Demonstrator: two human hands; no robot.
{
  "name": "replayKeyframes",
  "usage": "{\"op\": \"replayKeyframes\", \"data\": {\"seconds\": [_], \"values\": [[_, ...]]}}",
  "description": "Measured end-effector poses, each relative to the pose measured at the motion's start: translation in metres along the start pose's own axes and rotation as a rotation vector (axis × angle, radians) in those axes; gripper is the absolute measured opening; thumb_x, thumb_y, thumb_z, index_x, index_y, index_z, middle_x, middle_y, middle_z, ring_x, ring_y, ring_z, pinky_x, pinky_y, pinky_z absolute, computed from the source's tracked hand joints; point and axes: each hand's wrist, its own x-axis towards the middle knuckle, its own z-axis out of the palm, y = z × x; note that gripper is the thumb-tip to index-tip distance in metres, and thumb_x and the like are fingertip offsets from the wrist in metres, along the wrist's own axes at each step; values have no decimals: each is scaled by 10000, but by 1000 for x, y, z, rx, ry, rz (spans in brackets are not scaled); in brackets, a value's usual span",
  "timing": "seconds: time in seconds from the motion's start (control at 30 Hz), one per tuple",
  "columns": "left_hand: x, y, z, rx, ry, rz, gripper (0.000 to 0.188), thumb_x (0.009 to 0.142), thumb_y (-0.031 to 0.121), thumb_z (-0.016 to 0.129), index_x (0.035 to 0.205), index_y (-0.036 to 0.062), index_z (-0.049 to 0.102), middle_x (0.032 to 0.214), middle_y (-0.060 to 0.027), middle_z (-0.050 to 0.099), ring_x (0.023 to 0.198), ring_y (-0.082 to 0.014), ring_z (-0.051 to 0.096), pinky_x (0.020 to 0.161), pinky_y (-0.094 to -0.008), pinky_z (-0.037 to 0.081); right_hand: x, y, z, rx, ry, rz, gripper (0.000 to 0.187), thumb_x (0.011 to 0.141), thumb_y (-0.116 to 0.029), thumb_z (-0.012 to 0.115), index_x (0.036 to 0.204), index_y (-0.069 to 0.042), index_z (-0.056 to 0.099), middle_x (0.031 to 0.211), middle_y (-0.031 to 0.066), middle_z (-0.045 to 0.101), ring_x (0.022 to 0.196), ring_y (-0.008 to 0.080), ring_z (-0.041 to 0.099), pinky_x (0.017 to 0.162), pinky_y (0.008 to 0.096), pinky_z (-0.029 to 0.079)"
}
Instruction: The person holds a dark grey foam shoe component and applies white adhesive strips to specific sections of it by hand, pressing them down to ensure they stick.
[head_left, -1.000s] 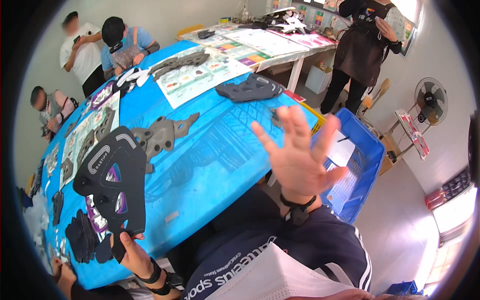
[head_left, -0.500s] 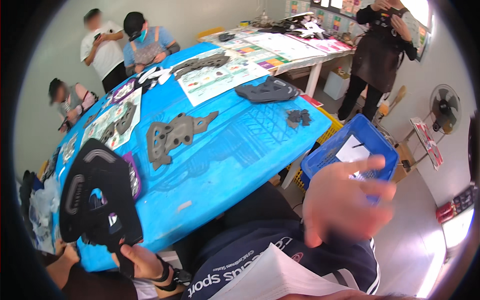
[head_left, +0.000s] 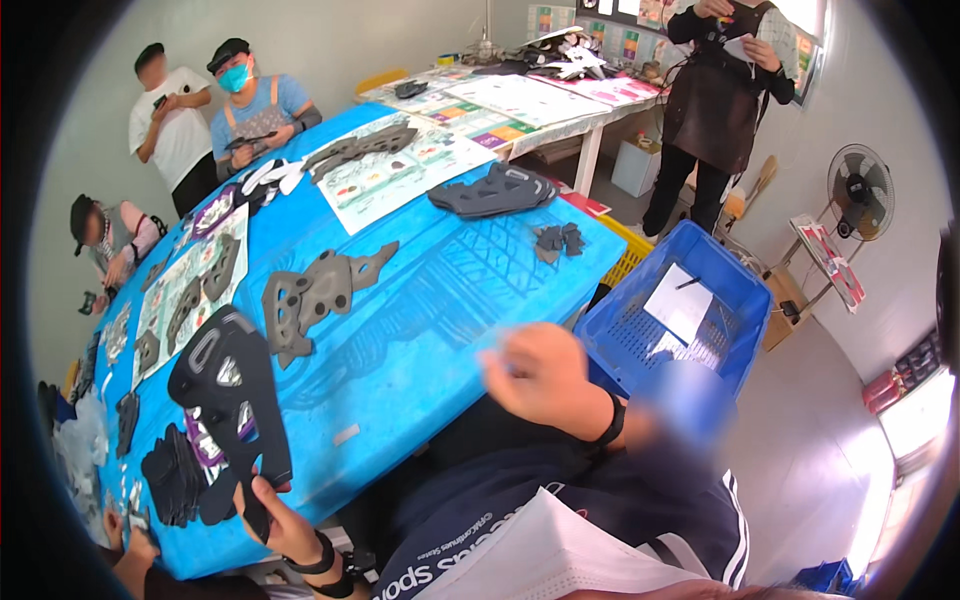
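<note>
My left hand (head_left: 283,522) is at the lower left, gripping the bottom tip of a large black cut-out fabric piece (head_left: 225,385) and holding it upright over the blue table (head_left: 430,310). My right hand (head_left: 538,375) hovers motion-blurred at the table's near edge, above my dark lap. Its fingers are loosely spread and nothing shows in it. A black band sits on that wrist.
On the table lie a grey cut-out piece (head_left: 310,295), a dark stack (head_left: 495,190), small dark pieces (head_left: 557,240) and printed sheets (head_left: 400,170). A blue crate (head_left: 625,345) with a white paper stands to my right. People stand at the far left (head_left: 255,105) and far right (head_left: 715,90); a fan (head_left: 860,190) is beyond.
My right hand has dropped from raised with spread fingers down to the table's near edge. My left hand has kept hold of the black piece and tilted it slightly.
</note>
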Motion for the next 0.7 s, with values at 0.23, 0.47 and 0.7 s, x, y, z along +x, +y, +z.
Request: {"op": "replayKeyframes", "data": {"seconds": [0.23, 0.47, 0.7], "values": [[0, -1, 1, -163, -26, -59, 264, 969, 176, 463, 1066, -54, 550, 934, -115, 609, 629, -127, 551, 501, -224, 429, 3, 15, -30, 7, 462, -128, 465, 680, 155, 657, 1019, -41, 404, 541, -5, 432, 376, 91, 375, 379, 231, 259], [0, -3, -4, -192, 30, -76, 277, 960, 206, 505, 1075, -42, 550, 1015, -95, 612, 644, -101, 515, 518, -223, 395, 1, 1, -34, 403, 171, -145, 44, 825, -36, 581, 849, -72, 573, 552, -19, 407, 455, 96, 378, 437, 241, 293], [-4, 9, 2, -238, -11, -79, 285, 957, 205, 499, 1075, -48, 556, 917, -91, 613, 602, -106, 518, 502, -221, 397, -31, -17, 36, 78, -484, -161, 648, 774, -99, 583, 1393, -143, 399, 575, 23, 493, 445, 214, 482, 437, 349, 396]]}}
